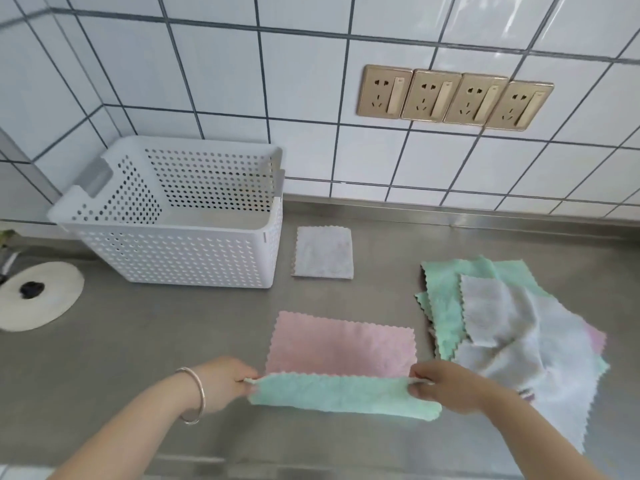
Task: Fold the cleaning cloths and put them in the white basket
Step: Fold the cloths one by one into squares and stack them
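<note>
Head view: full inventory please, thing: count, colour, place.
basket: 1, white, perforated, back left of counter
folded cloth: 1, grey, right of basket
cloth being folded: 1, pink with green underside, front centre
cloth pile: several, green, grey, pink, right
round lid: 1, white with black knob, far left
sockets: 4, gold, tiled wall
bracelet: 1, silver, left wrist
left hand: pinches near left corner
right hand: pinches near right corner

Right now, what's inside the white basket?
No cloth shows in the white basket: only its perforated walls and a strip of pale floor. The near wall hides the rest of the floor. A folded grey cloth lies outside, beside it.
</note>
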Action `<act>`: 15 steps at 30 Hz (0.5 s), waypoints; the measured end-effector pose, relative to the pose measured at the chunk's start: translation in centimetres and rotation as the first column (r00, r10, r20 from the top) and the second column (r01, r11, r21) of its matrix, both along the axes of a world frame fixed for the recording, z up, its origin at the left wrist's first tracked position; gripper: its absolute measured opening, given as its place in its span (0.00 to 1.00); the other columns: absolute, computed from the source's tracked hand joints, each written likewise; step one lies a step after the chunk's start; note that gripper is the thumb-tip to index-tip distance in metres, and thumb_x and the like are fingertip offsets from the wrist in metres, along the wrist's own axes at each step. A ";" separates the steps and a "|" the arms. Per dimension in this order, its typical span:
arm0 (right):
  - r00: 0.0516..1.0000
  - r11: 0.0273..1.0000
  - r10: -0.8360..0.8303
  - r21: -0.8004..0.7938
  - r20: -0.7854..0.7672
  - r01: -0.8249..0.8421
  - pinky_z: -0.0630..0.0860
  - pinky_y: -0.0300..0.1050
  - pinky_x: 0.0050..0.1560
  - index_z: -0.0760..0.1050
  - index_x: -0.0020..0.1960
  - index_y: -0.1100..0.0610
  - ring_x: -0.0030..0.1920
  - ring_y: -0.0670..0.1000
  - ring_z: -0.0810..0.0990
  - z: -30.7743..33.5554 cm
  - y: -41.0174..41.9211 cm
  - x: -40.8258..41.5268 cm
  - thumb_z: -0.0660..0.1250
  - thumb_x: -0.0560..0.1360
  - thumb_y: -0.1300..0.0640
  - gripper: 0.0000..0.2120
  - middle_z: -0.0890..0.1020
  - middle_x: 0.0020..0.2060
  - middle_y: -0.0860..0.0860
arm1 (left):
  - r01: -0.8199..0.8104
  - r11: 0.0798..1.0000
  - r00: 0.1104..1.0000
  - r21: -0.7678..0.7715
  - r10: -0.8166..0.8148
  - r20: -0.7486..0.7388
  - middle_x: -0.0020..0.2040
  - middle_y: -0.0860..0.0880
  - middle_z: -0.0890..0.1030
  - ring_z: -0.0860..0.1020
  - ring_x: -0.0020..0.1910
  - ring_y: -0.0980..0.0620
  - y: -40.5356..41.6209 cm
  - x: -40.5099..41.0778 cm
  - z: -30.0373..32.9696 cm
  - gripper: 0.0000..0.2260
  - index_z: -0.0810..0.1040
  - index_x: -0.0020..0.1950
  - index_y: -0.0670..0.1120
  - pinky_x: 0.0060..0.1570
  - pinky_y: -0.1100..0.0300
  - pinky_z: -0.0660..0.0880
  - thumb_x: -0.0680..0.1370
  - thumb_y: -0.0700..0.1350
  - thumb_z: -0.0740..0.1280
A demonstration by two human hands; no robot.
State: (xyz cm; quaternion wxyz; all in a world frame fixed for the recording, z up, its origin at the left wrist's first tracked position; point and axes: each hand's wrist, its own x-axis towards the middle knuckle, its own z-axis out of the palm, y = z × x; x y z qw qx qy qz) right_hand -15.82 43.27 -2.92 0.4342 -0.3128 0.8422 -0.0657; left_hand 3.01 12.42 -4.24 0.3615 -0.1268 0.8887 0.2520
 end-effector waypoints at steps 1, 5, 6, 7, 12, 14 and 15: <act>1.000 0.999 0.020 0.040 0.023 -0.021 0.63 0.36 0.35 0.61 0.33 0.49 0.34 0.43 0.66 -0.6 0.1 0.3 0.60 0.78 0.52 0.16 0.67 0.32 0.44 | 0.003 1.000 0.999 0.003 -0.004 0.043 0.31 0.54 0.66 0.64 0.31 0.54 0.1 0.3 -0.7 0.16 0.62 0.31 0.51 0.31 0.65 0.60 0.79 0.49 0.57; 0.994 0.993 0.013 0.116 0.110 -0.026 0.61 0.37 0.34 0.61 0.32 0.50 0.32 0.44 0.65 -2.2 0.7 1.3 0.61 0.77 0.51 0.16 0.66 0.31 0.44 | 0.034 0.999 0.992 0.039 -0.039 0.123 0.29 0.53 0.63 0.61 0.28 0.56 0.6 0.9 -2.4 0.18 0.59 0.30 0.49 0.30 0.64 0.58 0.79 0.50 0.58; 0.991 0.993 -0.025 0.116 0.131 0.009 0.61 0.37 0.34 0.61 0.32 0.50 0.31 0.44 0.65 -2.4 0.8 1.4 0.61 0.77 0.51 0.16 0.67 0.31 0.44 | 0.020 0.998 0.991 0.060 -0.028 0.133 0.29 0.54 0.63 0.61 0.28 0.57 0.7 0.8 -2.6 0.18 0.59 0.30 0.49 0.30 0.64 0.58 0.79 0.50 0.58; 0.986 0.992 -0.072 0.116 0.149 0.055 0.62 0.36 0.34 0.63 0.33 0.50 0.32 0.44 0.65 -2.8 1.0 1.4 0.61 0.77 0.51 0.15 0.68 0.31 0.45 | -0.005 0.997 0.991 0.074 -0.005 0.135 0.29 0.54 0.64 0.61 0.28 0.58 0.8 0.7 -2.9 0.18 0.60 0.30 0.50 0.30 0.64 0.58 0.79 0.50 0.58; 0.816 0.851 -0.494 -0.027 0.300 0.525 0.69 0.37 0.40 0.76 0.53 0.54 0.45 0.45 0.75 -4.4 1.6 1.0 0.65 0.75 0.55 0.07 0.79 0.48 0.49 | -0.506 0.800 0.861 0.323 0.493 0.127 0.34 0.51 0.76 0.74 0.29 0.58 1.0 -0.4 -4.4 0.10 0.74 0.38 0.49 0.35 0.67 0.73 0.79 0.43 0.60; 0.715 0.717 -0.621 -0.135 0.320 0.683 0.68 0.37 0.39 0.78 0.50 0.54 0.42 0.46 0.76 -5.2 1.3 1.0 0.66 0.75 0.58 0.05 0.81 0.45 0.50 | -0.626 0.708 0.771 0.327 0.626 0.122 0.32 0.51 0.76 0.74 0.25 0.58 1.3 -1.4 -5.1 0.10 0.75 0.40 0.48 0.29 0.68 0.72 0.80 0.41 0.59; 0.676 0.660 -0.659 -0.177 0.329 0.730 0.69 0.38 0.39 0.78 0.48 0.54 0.41 0.46 0.77 -5.5 1.0 0.9 0.66 0.75 0.59 0.04 0.81 0.44 0.51 | -0.635 0.712 0.761 0.300 0.643 0.084 0.33 0.50 0.76 0.74 0.26 0.56 1.3 -2.0 -5.7 0.10 0.75 0.40 0.48 0.30 0.67 0.71 0.80 0.41 0.58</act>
